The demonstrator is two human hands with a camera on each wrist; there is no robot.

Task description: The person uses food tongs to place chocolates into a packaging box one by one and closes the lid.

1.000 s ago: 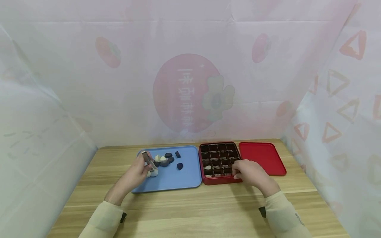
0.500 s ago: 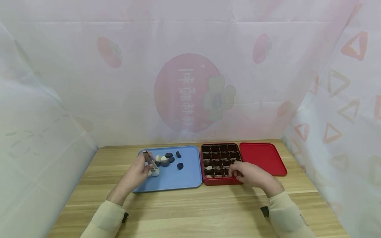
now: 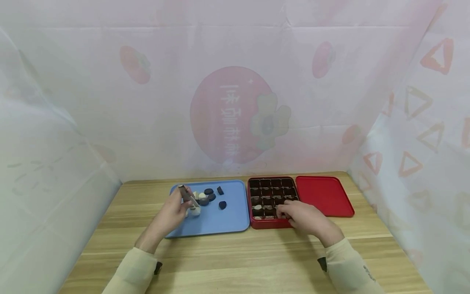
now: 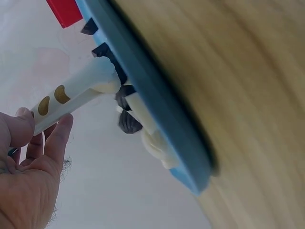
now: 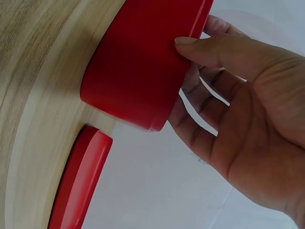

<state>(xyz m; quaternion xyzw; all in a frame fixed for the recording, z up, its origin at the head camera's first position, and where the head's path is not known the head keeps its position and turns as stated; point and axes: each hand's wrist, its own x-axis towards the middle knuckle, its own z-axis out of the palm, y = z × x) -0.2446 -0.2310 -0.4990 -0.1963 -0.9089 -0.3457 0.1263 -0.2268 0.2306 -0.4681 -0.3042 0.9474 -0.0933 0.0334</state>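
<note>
My left hand (image 3: 172,211) holds white-tipped tongs (image 3: 189,198) over the left part of the blue tray (image 3: 224,226). In the left wrist view the thumb and fingers pinch the tongs' white arms, marked with gold spots, and a cream chocolate (image 4: 110,88) sits between the tips. Dark chocolates (image 3: 222,205) and cream chocolates (image 4: 157,147) lie on the tray. Across the front right of the red box (image 3: 271,223) reaches my right hand (image 3: 308,218). Its thumb presses the outer wall near the rim in the right wrist view, while the other fingers go over the far side, partly hidden.
Right of the box lies its red lid (image 3: 327,197). The box has a dark liner (image 3: 265,192) with square compartments, and a pale piece (image 3: 258,207) sits in one near the front left. Tray and box stand side by side on a wooden table (image 3: 227,261) backed by a printed cloth.
My left hand has shifted a little to the right with the tongs and the cream chocolate. The right hand's fingers have moved left over the box front, and the box has slid slightly right.
</note>
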